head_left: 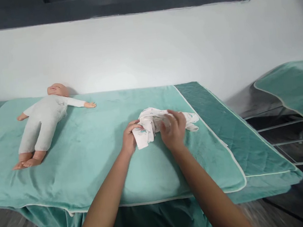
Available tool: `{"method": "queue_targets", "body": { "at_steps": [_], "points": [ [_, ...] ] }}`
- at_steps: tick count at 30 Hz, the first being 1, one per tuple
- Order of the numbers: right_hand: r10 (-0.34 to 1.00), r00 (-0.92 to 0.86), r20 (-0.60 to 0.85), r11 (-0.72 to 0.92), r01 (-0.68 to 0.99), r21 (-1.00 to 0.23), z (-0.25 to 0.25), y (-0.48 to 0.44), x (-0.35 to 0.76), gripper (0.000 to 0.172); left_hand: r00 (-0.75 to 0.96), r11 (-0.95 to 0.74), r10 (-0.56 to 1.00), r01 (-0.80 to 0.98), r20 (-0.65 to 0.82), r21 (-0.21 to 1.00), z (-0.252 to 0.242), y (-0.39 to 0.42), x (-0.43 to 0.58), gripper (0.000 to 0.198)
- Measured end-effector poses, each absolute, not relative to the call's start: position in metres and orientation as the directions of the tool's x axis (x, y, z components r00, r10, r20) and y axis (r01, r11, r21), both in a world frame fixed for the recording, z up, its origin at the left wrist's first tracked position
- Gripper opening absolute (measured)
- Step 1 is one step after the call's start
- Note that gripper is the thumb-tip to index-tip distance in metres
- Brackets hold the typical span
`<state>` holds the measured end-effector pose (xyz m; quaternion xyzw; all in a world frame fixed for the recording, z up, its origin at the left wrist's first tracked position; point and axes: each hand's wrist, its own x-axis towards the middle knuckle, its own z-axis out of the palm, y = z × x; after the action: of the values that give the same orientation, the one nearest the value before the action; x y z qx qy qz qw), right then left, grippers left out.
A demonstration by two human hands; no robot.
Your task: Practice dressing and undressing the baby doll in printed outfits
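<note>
The person's left hand [129, 139] pinches the left end of a crumpled, printed white cloth [148, 124] over the right part of a green blanket [101, 129]; the right hand [175, 129] curls at the cloth's middle, its grip impossible to tell; a white-bodied doll [45, 112] lies on the blanket's left part.

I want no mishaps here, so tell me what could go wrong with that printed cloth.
The printed cloth is bunched at the left hand and right hand, so its folds might twist or tangle. The green blanket beneath it shows some wrinkles; a hard tug could ruck it up further.
</note>
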<state>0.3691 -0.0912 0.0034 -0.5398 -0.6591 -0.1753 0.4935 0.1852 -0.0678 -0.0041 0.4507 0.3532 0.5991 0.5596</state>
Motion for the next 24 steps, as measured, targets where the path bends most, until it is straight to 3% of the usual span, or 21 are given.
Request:
{"method": "queue_targets", "body": {
  "at_steps": [2, 4, 7, 11, 14, 18, 21, 24],
  "points": [
    [0.597, -0.128, 0.792, 0.508, 0.825, -0.249, 0.004, -0.103, 0.349, 0.032, 0.020, -0.192, 0.978, -0.292, 0.207, 0.937, -0.005, -0.063, 0.187, 0.015],
    [0.659, -0.192, 0.727, 0.536, 0.798, -0.275, 0.003, -0.108, 0.334, 0.046, 0.005, -0.238, 0.969, -0.243, 0.246, 0.940, -0.006, -0.056, 0.190, 0.025],
    [0.770, -0.037, 0.637, 0.358, 0.851, -0.384, -0.002, -0.102, 0.325, 0.059, -0.007, -0.222, 0.974, -0.248, 0.228, 0.943, -0.005, -0.045, 0.196, 0.038],
    [0.849, 0.197, 0.491, 0.084, 0.866, -0.493, -0.003, -0.083, 0.338, 0.061, 0.050, -0.225, 0.970, -0.193, 0.239, 0.955, -0.003, -0.038, 0.200, 0.033],
    [0.831, 0.252, 0.495, 0.054, 0.850, -0.524, 0.000, -0.073, 0.351, 0.066, 0.000, -0.213, 0.976, -0.222, 0.218, 0.951, -0.002, -0.038, 0.200, 0.032],
    [0.826, 0.203, 0.526, 0.222, 0.740, -0.635, 0.002, -0.073, 0.358, 0.048, -0.044, -0.186, 0.982, -0.257, 0.181, 0.948, 0.000, -0.037, 0.201, 0.036],
    [0.804, 0.247, 0.540, 0.351, 0.536, -0.768, 0.002, -0.081, 0.359, 0.038, 0.054, -0.143, 0.986, -0.203, 0.157, 0.969, 0.003, -0.038, 0.204, 0.044],
    [0.810, 0.338, 0.478, 0.367, 0.344, -0.864, 0.002, -0.085, 0.360, 0.029, 0.176, -0.174, 0.966, -0.105, 0.191, 0.979, 0.006, -0.041, 0.205, 0.033]
  ]
}}
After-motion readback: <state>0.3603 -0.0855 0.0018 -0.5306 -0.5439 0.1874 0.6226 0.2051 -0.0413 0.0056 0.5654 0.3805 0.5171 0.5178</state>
